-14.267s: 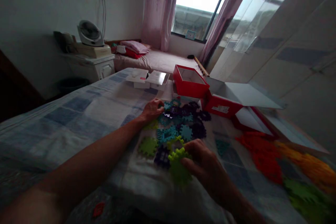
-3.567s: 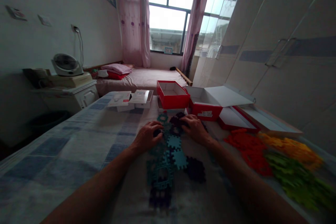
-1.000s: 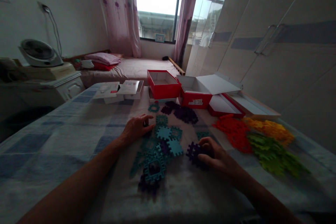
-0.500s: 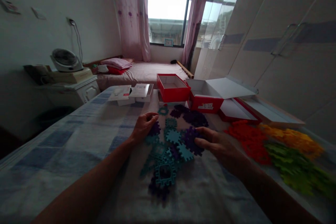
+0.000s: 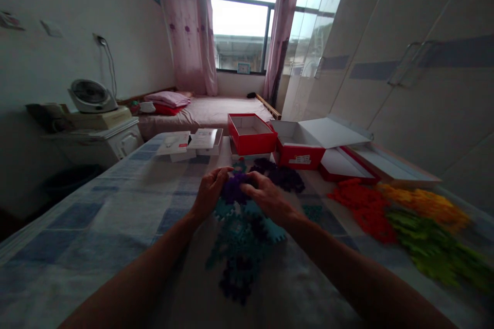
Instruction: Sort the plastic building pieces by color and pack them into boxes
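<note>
A purple toothed puzzle tile (image 5: 234,188) is between my two hands, above the middle of the bed-like surface. My left hand (image 5: 211,187) is closed at its left side, the fingers bent around what looks like purple pieces. From the right, my right hand (image 5: 264,193) pinches the same purple area with thumb and fingers. How many purple tiles are held cannot be made out. Below and nearer to me lies a heap of teal puzzle tiles (image 5: 233,231), partly hidden by my right hand. Dark purple tiles (image 5: 236,277) lie at its near end.
More purple tiles (image 5: 285,177) lie beyond my right hand. Red pieces (image 5: 363,205), orange pieces (image 5: 428,203) and green pieces (image 5: 432,247) are piled on the right. An open red box (image 5: 252,136) and another red box (image 5: 299,154) stand behind; white boxes (image 5: 173,144) stand at back left.
My right hand has moved left with a purple tile and now meets my left hand. A teal tile on the right has come into sight. The view has shifted slightly.
</note>
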The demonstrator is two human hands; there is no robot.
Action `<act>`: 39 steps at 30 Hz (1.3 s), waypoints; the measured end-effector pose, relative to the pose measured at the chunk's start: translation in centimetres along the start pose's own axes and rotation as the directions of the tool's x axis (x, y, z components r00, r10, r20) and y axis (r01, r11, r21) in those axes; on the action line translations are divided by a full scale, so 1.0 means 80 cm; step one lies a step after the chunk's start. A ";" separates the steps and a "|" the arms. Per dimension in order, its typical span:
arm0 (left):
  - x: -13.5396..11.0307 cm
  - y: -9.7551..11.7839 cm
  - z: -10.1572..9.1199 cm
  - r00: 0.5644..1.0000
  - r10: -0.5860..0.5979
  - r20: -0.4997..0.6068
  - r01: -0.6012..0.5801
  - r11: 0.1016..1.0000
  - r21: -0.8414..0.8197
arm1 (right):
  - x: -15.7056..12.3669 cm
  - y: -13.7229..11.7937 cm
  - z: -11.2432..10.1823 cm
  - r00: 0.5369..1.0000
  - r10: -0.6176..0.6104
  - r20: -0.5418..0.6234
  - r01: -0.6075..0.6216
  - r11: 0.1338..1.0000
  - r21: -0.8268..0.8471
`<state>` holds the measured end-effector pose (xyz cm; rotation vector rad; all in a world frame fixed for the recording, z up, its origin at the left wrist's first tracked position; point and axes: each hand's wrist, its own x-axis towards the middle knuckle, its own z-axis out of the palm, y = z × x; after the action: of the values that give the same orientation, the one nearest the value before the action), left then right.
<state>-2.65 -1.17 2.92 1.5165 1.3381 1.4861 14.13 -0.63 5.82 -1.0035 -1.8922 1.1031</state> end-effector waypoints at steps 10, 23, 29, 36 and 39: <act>0.014 -0.026 -0.006 1.000 0.024 0.014 -0.026 0.987 0.157 | 0.023 0.035 -0.113 0.913 0.004 -0.408 -0.221 0.847 -0.484; -0.012 -0.008 0.013 0.726 0.280 0.628 -0.619 0.664 0.419 | -0.102 0.013 -0.062 0.972 0.040 0.232 0.117 0.770 -0.627; -0.012 -0.013 0.010 0.811 0.265 0.521 -0.536 0.693 0.482 | -0.121 -0.004 -0.079 0.961 0.065 0.270 0.149 0.701 -0.698; -0.006 -0.019 0.010 0.887 0.254 0.386 -0.434 0.744 0.509 | -0.108 0.002 -0.045 0.963 -0.030 0.268 0.218 0.671 -0.708; -0.005 -0.018 0.008 0.896 0.241 0.372 -0.416 0.749 0.516 | -0.098 0.010 -0.037 0.960 -0.047 0.275 0.232 0.682 -0.694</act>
<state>-2.31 -1.02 1.33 2.3776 1.4764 1.0097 20.34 -6.24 4.70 -1.1316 -2.6492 0.3521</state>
